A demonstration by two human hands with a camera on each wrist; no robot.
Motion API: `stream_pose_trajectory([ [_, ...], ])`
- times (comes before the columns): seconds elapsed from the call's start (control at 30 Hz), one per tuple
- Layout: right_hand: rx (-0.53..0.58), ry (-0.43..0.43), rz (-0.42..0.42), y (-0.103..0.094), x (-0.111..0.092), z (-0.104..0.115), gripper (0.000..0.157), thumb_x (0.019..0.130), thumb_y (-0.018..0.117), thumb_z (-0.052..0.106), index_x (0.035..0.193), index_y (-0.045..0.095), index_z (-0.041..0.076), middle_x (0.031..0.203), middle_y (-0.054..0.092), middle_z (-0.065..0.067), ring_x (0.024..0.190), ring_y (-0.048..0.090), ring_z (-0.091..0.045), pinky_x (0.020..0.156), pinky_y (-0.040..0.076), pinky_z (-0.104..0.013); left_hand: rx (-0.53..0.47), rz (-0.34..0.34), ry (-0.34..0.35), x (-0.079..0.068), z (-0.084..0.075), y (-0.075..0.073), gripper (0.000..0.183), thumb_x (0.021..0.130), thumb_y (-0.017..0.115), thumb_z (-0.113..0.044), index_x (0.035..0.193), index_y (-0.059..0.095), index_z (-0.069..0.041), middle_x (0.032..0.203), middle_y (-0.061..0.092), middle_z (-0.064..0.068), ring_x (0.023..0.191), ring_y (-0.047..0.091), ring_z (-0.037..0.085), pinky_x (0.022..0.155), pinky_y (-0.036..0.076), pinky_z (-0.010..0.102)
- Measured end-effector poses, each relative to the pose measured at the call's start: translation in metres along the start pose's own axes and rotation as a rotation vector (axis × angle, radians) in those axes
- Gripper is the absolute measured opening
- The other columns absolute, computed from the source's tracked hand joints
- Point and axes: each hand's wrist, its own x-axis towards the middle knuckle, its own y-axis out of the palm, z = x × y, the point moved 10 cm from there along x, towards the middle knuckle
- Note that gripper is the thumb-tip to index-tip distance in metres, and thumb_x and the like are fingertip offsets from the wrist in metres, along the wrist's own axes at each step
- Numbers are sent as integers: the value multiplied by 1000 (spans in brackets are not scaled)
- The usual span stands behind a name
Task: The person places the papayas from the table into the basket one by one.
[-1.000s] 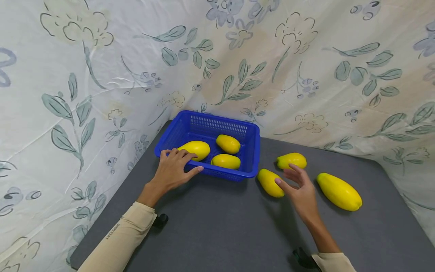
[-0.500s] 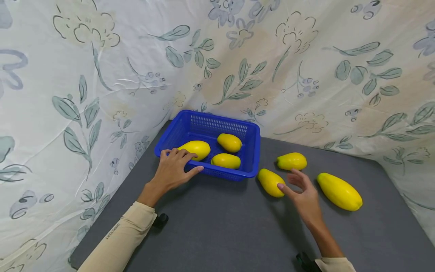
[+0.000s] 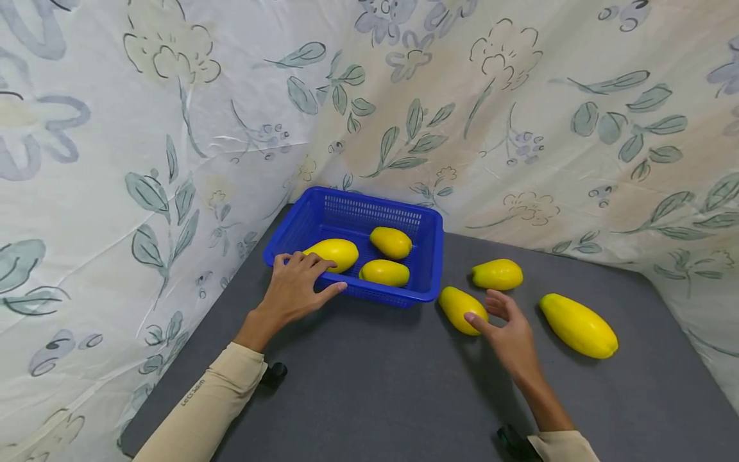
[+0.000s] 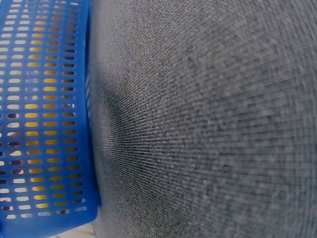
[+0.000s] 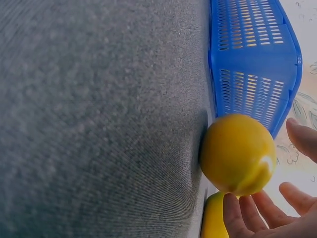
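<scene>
My left hand (image 3: 294, 292) grips the near rim of a blue plastic basket (image 3: 428, 256), fingers over the edge and thumb along the outside. Inside lie three yellow papayas, one of them (image 3: 337, 255) partly behind those fingers. Right of the basket, my right hand (image 3: 510, 330) is beside another papaya (image 3: 458, 308), its thumb overlapping the fruit in the head view. The right wrist view shows spread, slightly bent fingers (image 5: 270, 210) at one side of that papaya (image 5: 237, 153), with the thumb held apart. Only the basket's slotted side (image 4: 47, 124) and the tabletop appear in the left wrist view.
Two more papayas lie on the dark grey table (image 3: 375, 391): a smaller one (image 3: 498, 274) behind my right hand and a large one (image 3: 579, 326) to its right. A floral curtain (image 3: 519, 128) hangs along the back and left sides.
My right hand has moved slightly down and closer to the papaya beside the basket. The rear papaya inside shifted a little to the right. The left curtain has swayed rightward; my left hand stays put.
</scene>
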Motion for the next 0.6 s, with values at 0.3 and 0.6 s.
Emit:
stream_pose_trajectory([
  [0.3,-15,35,59,7,11,-7,91,95,78,52,163,37,9,160,47,-21,146,46,-40,116,38,-64,-2,12,-11,3,-1,2,62,97,62,-66,136,71,-19,130,67,9,119,56,37,106,32,66],
  [0.6,-40,65,104,12,18,-14,89,94,79,51,162,38,9,163,43,-22,147,43,-42,117,38,-62,0,5,-17,4,-1,3,61,97,63,-65,136,71,-19,130,68,9,120,56,37,106,32,66],
])
